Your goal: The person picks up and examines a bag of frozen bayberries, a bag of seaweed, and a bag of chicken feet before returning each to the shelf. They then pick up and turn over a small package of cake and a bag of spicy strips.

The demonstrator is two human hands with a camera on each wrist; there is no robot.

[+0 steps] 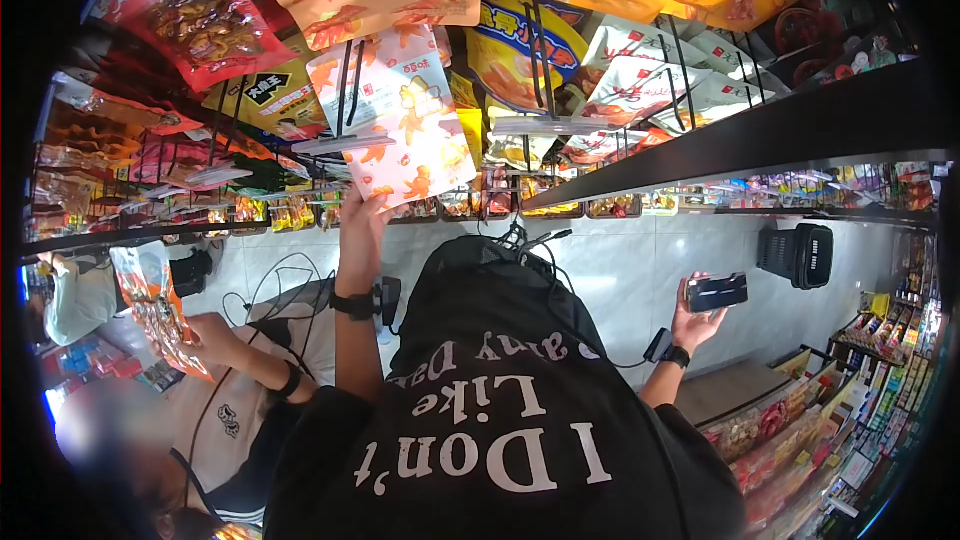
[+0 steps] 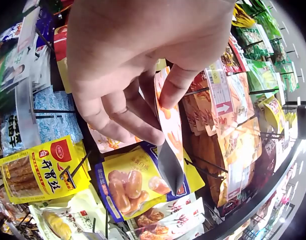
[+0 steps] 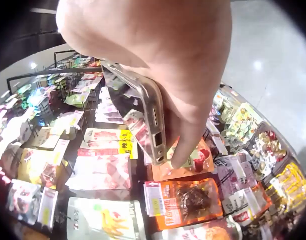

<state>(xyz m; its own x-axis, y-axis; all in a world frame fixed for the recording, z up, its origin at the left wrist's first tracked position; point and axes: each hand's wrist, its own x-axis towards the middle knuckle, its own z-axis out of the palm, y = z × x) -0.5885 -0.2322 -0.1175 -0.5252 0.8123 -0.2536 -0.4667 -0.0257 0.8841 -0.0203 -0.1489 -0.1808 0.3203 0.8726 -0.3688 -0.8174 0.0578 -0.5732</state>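
Observation:
In the head view my left hand (image 1: 364, 235) reaches up to the lower edge of a pink-and-white snack packet (image 1: 412, 145) on the rack. The left wrist view shows that hand (image 2: 143, 60) pinching the packet (image 2: 172, 131) between thumb and fingers, its dark inner or back side partly visible. Off to the right, low and away from the rack, my right hand (image 1: 697, 320) holds a phone (image 1: 717, 292). Seen from the right wrist, the hand (image 3: 163, 60) grips the phone (image 3: 152, 112) in a clear case; part of its screen is hidden.
Hanging packets fill the rack, including a yellow-and-blue one (image 1: 520, 55) beside the pink packet. A dark shelf edge (image 1: 740, 140) crosses the upper right. Another person's hand (image 1: 215, 345) holds an orange packet (image 1: 160, 312) at left. A black basket (image 1: 797, 255) stands on the floor.

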